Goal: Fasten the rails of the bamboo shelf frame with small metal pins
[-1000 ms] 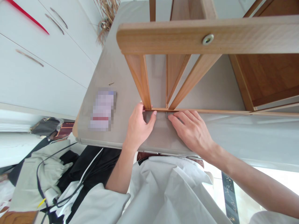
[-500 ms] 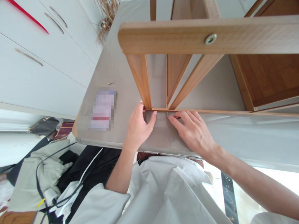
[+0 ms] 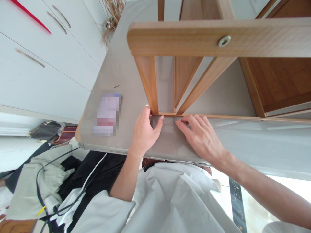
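The left hand grips the smooth-grained wooden frame at a lower corner, thumb spread; the right hand pinches a small metal piece beside the bottom rail. The frame rests on a grey tabletop, near a screw and a pixelated, unreadable flat object.

Left hand gripping wooden frame, right hand pinching metal piece
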`<state>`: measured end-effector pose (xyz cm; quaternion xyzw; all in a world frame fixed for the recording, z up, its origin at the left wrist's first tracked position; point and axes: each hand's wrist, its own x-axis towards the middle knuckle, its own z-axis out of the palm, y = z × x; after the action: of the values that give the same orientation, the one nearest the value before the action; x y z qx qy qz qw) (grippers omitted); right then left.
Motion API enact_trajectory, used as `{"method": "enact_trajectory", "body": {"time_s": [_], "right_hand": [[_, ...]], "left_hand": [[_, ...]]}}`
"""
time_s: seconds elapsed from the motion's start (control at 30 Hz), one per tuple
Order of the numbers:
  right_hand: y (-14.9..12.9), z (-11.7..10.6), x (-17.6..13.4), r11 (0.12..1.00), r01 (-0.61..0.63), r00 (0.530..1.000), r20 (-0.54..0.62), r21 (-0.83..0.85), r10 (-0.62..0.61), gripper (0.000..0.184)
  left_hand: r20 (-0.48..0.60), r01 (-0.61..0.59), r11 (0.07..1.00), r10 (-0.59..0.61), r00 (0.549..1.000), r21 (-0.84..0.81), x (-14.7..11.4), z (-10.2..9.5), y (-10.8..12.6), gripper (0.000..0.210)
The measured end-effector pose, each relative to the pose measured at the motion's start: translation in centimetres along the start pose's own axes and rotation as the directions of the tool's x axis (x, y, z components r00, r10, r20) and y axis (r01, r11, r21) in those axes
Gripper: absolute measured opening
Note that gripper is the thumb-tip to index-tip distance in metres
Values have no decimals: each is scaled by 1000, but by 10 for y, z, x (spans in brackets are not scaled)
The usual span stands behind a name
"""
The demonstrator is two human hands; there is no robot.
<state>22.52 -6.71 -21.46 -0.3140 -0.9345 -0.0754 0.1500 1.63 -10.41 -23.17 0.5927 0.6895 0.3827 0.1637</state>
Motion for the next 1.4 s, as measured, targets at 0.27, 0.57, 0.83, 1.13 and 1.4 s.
{"method": "enact_trajectory", "body": {"time_s": [0.27,0.57,0.83,1.13,1.4], "right_hand": [[0,1,1,1000,-5,1000,-17,2,5,25],[-4,1,5,1000,1,1000,12,-22,-1,26],[-6,-3,7,1000,-2,999,38,-13,3,30],[-3,0,4,1000,1,1000,6,2,-1,30],[-4,-3,6,1000,0,1000,14,-8,1,32]], "left_hand": [[16,7,1000,-7,1000,8,0,0,-2,25],[14,-2,1000,2,1000,-6,-1,0,-1,23],[25,-6,1000,6,1000,1,-2,-1,-2,22],[40,-7,1000,7,999,-16,-2,0,-3,23],[36,-6,1000,6,999,-16,-2,0,-3,23]]}}
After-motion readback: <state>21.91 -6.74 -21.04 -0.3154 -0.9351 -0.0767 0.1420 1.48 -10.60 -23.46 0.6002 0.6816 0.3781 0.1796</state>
